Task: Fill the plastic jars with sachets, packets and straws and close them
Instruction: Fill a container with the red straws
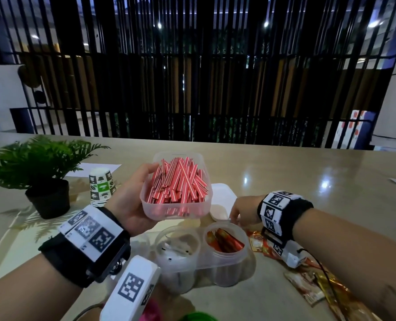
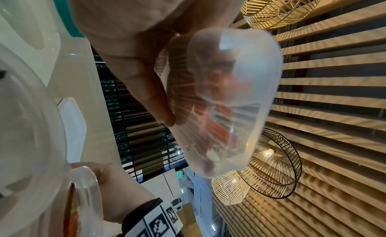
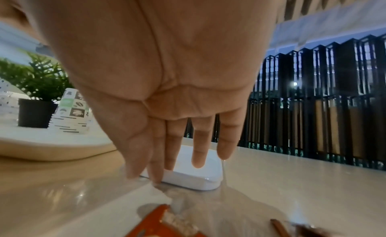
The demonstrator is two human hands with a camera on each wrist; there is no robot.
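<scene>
My left hand (image 1: 132, 200) grips a clear rectangular plastic jar (image 1: 176, 212), holding it above the table. The jar is full of red-and-white striped straws (image 1: 180, 181). In the left wrist view my left hand (image 2: 146, 75) has its thumb on the wall of the jar (image 2: 240, 91). My right hand (image 1: 238, 212) reaches down to a white lid (image 1: 222, 200) lying flat on the table behind the jars. In the right wrist view its straight fingers (image 3: 198, 154) touch the lid (image 3: 194, 176), thumb and forefinger at the near corner. Two round open jars stand below: one with white sachets (image 1: 177, 242), one with orange packets (image 1: 224, 239).
Loose orange and gold packets (image 1: 308, 286) lie on the table at the right. A potted plant (image 1: 46, 181) and a stack of paper cups (image 1: 100, 186) stand at the left. A black slatted screen runs along the table's far edge (image 1: 215, 140).
</scene>
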